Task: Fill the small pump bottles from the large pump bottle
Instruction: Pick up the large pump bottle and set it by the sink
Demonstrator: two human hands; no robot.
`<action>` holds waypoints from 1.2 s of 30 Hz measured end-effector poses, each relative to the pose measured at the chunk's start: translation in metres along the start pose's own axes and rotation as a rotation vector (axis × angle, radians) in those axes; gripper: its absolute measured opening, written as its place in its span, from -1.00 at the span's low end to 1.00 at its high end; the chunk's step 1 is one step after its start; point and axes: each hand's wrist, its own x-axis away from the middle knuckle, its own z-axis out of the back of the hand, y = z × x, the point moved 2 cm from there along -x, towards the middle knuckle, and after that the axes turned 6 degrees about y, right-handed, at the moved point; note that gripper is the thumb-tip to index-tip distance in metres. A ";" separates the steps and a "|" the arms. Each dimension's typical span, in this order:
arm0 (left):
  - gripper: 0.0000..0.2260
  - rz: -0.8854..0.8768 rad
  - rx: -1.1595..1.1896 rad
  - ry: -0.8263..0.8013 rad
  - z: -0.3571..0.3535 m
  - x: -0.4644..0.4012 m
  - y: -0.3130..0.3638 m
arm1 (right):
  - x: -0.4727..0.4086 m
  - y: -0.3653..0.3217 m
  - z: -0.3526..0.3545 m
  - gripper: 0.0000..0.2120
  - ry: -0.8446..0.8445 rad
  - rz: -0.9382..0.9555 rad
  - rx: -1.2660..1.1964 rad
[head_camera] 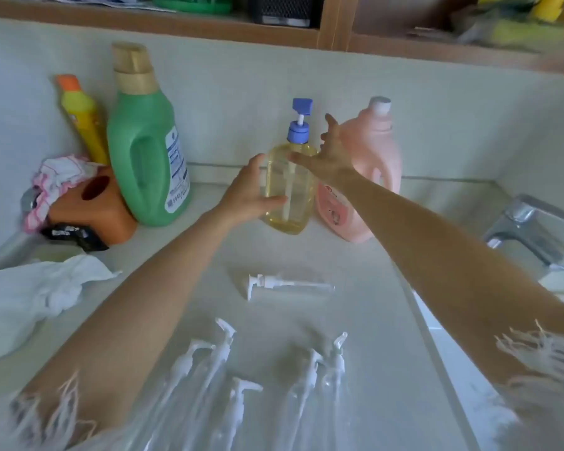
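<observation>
Standing at the back of the white tabletop (pixel 355 320), the large pump bottle (pixel 288 187) is full of yellow liquid, so the filling looks not yet begun. The left hand (pixel 248 193) holds its side. The right hand (pixel 331 157) is spread wide, fingers straight, just touching the other side. Near the person, the small pump bottles (pixel 258 385) look clear and empty, their white pumps on. One loose pump (pixel 284 284) lies between. All of them are left to fill.

The large pump bottle (pixel 288 187), clear with yellow liquid and a blue pump, is standing upright on the counter (pixel 355 265). Small clear pump bottles (pixel 274 379) are lying nearer, one (pixel 287 285) between them and it.
</observation>
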 end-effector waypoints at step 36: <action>-0.11 0.121 0.143 -0.125 -0.118 0.134 0.135 | 0.188 0.051 0.172 -0.61 0.037 -0.044 0.221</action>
